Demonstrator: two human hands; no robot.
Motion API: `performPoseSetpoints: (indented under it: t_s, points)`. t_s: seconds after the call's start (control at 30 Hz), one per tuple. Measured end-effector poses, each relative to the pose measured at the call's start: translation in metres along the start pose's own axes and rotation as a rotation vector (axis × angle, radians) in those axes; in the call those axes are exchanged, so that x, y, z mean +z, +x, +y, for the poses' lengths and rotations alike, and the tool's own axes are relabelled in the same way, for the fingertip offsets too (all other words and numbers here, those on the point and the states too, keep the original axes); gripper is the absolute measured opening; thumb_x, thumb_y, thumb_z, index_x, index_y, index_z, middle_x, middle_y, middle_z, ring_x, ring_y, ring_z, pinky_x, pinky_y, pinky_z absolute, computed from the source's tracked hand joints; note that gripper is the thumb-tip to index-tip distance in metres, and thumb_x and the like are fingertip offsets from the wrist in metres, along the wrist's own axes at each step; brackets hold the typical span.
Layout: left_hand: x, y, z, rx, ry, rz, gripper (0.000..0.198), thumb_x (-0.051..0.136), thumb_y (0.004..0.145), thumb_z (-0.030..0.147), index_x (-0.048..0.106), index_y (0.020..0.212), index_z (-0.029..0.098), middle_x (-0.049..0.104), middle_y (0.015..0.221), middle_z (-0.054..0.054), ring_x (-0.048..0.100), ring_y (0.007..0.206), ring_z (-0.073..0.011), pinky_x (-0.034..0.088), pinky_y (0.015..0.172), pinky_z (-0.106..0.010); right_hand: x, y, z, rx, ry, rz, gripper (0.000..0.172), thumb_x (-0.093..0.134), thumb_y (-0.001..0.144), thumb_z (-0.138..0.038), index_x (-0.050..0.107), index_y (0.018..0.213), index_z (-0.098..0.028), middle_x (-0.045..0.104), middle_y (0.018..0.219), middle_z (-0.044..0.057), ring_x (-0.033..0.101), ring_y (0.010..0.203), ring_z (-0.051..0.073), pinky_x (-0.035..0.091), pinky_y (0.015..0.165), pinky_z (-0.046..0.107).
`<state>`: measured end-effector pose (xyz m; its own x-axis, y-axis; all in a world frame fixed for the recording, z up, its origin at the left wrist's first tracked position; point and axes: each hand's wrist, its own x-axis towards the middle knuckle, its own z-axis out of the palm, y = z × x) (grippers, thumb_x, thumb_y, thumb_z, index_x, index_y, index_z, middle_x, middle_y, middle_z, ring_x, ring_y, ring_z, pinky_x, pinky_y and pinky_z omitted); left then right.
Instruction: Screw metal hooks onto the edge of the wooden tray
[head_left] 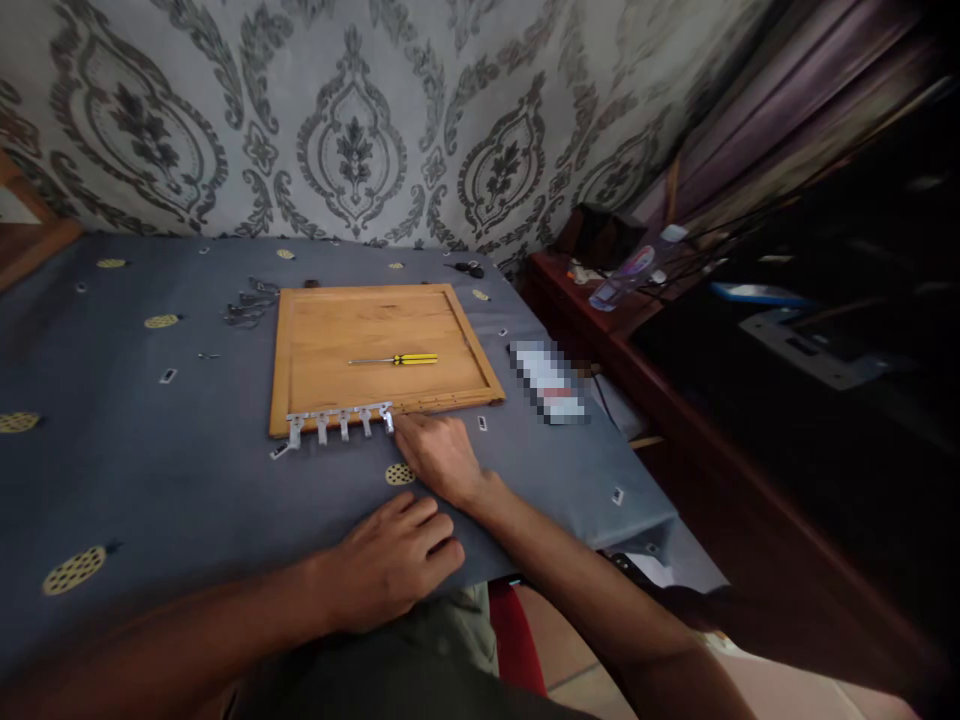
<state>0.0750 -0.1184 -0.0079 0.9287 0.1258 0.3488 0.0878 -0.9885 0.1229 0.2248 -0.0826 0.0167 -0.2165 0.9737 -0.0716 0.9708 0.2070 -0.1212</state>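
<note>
Right now the right hand point(439, 455) has its fingers bent at the right end of the hook rail point(341, 420), on the wooden board's point(315, 345) near edge; whether it pinches the rail I cannot tell. Its partner, the left hand point(397, 560), lies flat and empty near the worktop's point(150, 470) front edge.

Bare bench point(150, 470) left of the board point(322, 335) gives free passage. A hook rack point(341, 418) lines the board's near edge, the right grip point(439, 455) at its end. A screwdriver point(395, 359) lies mid-board; dark hardware point(247, 302) crowds the far-left corner. The wall point(352, 130) closes the back.
</note>
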Motion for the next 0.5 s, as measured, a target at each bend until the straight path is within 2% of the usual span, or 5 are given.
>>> performPoseSetpoints:
  t_s: [0.27, 0.5]
  points:
    - [0.0014, 0.0004, -0.0013, -0.005, 0.022, -0.044, 0.016, 0.062, 0.083, 0.014, 0.051, 0.092, 0.019, 0.058, 0.088, -0.002, 0.054, 0.082, -0.0205, 0.048, 0.074, -0.035, 0.0017, 0.0011, 0.0011, -0.006, 0.033, 0.013, 0.028, 0.039, 0.101, -0.017, 0.066, 0.110, -0.017, 0.077, 0.099, 0.008, 0.070, 0.085, 0.018, 0.036, 0.064, 0.028]
    - [0.0005, -0.0022, -0.0027, -0.009, -0.016, -0.014, 0.017, 0.062, 0.082, 0.012, 0.051, 0.093, 0.019, 0.058, 0.088, -0.002, 0.055, 0.084, -0.0204, 0.049, 0.078, -0.035, -0.0006, 0.0002, 0.0006, -0.015, 0.031, 0.007, 0.027, 0.039, 0.101, -0.017, 0.065, 0.109, -0.017, 0.077, 0.101, 0.007, 0.071, 0.088, 0.019, 0.037, 0.064, 0.028]
